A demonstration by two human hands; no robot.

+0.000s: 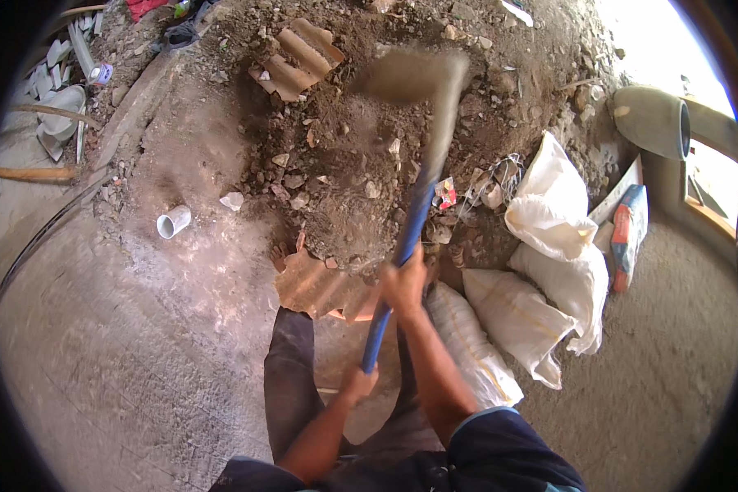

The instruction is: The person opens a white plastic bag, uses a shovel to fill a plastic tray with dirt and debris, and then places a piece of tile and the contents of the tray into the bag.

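Note:
A hoe (419,202) with a blue handle slants up and away in front of me, its far end and broad blade (402,75) smeared by motion above the rubble. My left hand (357,384) is wrapped round the handle's near end. Farther up the handle, my right hand (403,283) grips it too. Below the blade lies a heap of brown soil and stones (348,184). A broken corrugated sheet (316,283) rests at the near edge of the heap, close to my feet. Another corrugated piece (299,59) lies on the soil at the far left.
White woven sacks (512,316) stand close on my right, with a blue and red bag (629,234) beyond them. A short white pipe piece (174,221) lies on the floor to the left. Large pipe (652,121) sits far right; broken white pieces (61,115) lie far left.

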